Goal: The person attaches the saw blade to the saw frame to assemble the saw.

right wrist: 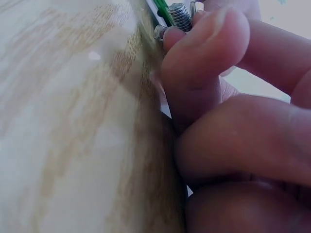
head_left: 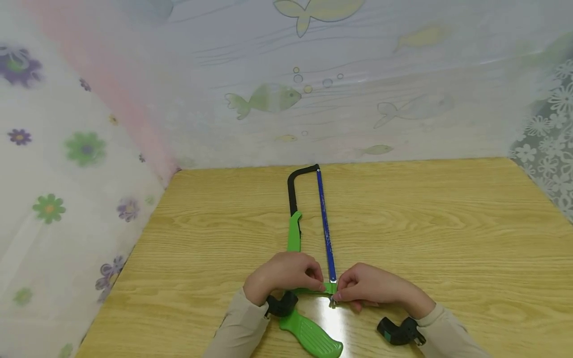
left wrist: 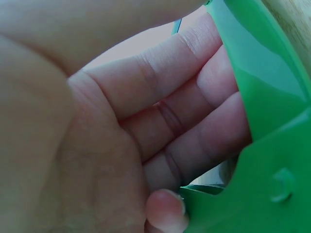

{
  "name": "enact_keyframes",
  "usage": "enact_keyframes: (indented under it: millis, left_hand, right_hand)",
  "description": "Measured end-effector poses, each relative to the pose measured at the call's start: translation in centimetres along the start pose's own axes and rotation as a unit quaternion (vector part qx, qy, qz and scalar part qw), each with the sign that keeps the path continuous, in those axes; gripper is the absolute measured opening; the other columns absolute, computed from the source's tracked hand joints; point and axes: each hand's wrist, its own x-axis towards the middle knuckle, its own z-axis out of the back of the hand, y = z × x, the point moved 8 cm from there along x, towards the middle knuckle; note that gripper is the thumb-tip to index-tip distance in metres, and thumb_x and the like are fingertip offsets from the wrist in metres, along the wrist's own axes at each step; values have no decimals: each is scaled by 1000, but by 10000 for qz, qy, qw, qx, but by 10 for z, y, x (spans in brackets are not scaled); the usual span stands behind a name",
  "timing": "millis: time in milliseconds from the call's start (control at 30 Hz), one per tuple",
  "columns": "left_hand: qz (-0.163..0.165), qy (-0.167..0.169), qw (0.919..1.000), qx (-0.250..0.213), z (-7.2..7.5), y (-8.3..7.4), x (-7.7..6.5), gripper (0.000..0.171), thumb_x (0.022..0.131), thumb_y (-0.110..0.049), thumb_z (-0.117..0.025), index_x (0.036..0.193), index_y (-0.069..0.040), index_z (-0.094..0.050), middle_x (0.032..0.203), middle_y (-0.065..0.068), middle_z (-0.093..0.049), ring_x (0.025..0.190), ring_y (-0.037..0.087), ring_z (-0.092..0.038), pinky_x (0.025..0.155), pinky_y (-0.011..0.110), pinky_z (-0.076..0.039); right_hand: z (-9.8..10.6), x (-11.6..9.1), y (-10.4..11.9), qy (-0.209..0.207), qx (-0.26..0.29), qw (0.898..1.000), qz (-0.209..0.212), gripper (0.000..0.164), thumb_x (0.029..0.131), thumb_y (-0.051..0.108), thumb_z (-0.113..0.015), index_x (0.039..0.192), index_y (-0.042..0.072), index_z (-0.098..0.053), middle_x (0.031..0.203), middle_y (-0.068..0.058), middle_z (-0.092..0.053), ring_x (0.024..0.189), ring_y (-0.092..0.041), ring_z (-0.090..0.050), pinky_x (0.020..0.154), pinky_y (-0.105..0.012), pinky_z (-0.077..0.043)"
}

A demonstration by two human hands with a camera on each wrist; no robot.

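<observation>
A hacksaw [head_left: 293, 233] lies flat on the wooden table, its black front arch pointing away from me. Its blue blade [head_left: 326, 228] runs along the right side. My left hand [head_left: 286, 271] grips the green lower arm of the frame, thumb and fingers near the blade's close end. In the left wrist view, curled fingers [left wrist: 160, 82] lie against the green frame [left wrist: 272, 63]. With thumb and forefinger, my right hand [head_left: 373, 284] pinches the small metal wing nut [head_left: 333, 301] below the blade mount. A threaded bolt [right wrist: 180, 17] shows beside those fingertips in the right wrist view.
The green saw handle [head_left: 313, 335] reaches toward the table's near side. Black wrist devices [head_left: 397, 330] sit by both cuffs. The wood-grain table [head_left: 447, 223] meets a fish-patterned curtain [head_left: 349, 129] at the back and a flowered one [head_left: 85, 199] on the left.
</observation>
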Motion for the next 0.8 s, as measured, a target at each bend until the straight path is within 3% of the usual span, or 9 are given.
enact_keyframes:
  millis: [800]
  left_hand:
    - [18, 16, 10000, -37, -2, 2, 2, 11, 78, -43, -62, 77, -33, -63, 73, -22, -55, 64, -2, -51, 60, 20, -40]
  right_hand:
    - [-3, -1, 1, -5, 84, 10000, -39, 33, 86, 37, -56, 68, 9, -62, 47, 1, -48, 30, -3, -25, 31, -23, -20]
